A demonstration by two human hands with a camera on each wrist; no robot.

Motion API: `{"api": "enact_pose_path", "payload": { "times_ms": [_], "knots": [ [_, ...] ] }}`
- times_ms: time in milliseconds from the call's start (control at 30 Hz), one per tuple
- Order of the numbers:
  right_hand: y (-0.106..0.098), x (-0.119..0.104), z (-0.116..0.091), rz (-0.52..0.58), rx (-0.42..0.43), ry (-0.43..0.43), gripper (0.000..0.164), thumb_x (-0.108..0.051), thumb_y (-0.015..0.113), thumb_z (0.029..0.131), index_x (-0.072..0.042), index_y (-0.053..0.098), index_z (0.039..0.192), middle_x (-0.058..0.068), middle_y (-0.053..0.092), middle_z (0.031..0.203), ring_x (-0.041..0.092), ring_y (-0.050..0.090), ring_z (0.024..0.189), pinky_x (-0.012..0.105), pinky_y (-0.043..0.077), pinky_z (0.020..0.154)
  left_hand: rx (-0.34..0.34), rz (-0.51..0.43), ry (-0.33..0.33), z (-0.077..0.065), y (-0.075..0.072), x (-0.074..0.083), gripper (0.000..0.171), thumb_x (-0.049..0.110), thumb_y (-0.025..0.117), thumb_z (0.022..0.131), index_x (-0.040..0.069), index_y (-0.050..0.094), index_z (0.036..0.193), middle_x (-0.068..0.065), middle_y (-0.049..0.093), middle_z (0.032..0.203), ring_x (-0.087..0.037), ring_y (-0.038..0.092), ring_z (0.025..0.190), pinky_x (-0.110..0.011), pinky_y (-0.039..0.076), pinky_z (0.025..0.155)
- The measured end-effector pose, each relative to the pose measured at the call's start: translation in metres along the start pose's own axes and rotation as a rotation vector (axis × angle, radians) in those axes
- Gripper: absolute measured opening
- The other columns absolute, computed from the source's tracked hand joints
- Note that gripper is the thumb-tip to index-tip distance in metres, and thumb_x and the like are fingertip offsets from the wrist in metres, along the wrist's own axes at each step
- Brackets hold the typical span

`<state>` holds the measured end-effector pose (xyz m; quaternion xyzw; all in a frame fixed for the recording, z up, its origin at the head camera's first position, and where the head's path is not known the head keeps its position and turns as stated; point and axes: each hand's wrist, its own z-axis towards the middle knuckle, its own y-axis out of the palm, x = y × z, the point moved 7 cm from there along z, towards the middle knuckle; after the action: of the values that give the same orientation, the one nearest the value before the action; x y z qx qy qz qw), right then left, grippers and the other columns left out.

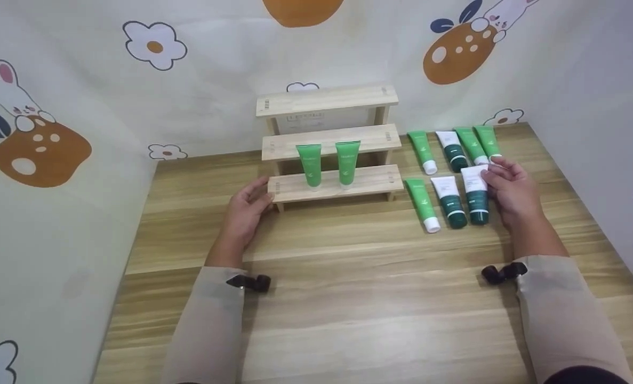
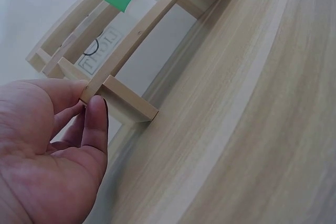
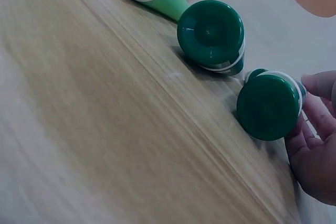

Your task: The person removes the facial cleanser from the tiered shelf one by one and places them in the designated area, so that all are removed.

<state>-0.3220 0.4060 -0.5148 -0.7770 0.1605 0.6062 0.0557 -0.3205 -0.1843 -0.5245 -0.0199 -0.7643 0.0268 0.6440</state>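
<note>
My left hand pinches the left end of the lowest step of a three-tier wooden display stand; the left wrist view has thumb and fingertip on the board's corner. Two green tubes, one on the left and one on the right, stand upright on that step, caps down. My right hand holds the upper right edge of a white and dark green tube. In the right wrist view its green cap faces the camera, close over the table, with fingers beside it.
Left of the held tube lie a similar white and dark green tube and a green tube. Behind them is another row with several tubes, including a white and dark green one. A patterned curtain borders the wooden table.
</note>
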Motion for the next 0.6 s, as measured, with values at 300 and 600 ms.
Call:
{"api": "enact_pose_path", "payload": {
  "times_ms": [300, 600],
  "knots": [
    [0.0017, 0.0024, 0.0032, -0.224, 0.002, -0.014, 0.066, -0.023, 0.074, 0.102, -0.016, 0.045, 0.16, -0.01, 0.067, 0.13, 0.004, 0.063, 0.115, 0.015, 0.058, 0.084, 0.001, -0.019, -0.014, 0.0011, -0.0007, -0.0014, 0.053, 0.017, 0.069, 0.106, 0.017, 0.055, 0.157, -0.003, 0.049, 0.166, -0.015, 0.064, 0.128, -0.02, 0.06, 0.098],
    [0.0003, 0.0018, 0.0016, -0.266, 0.038, -0.02, 0.059, -0.024, 0.074, 0.102, -0.02, 0.05, 0.155, -0.003, 0.064, 0.142, 0.014, 0.064, 0.108, 0.02, 0.058, 0.079, 0.01, -0.015, -0.019, 0.0006, -0.0009, -0.0016, 0.053, 0.015, 0.069, 0.105, 0.018, 0.055, 0.156, -0.004, 0.052, 0.164, -0.015, 0.066, 0.127, -0.022, 0.061, 0.098]
  ]
}}
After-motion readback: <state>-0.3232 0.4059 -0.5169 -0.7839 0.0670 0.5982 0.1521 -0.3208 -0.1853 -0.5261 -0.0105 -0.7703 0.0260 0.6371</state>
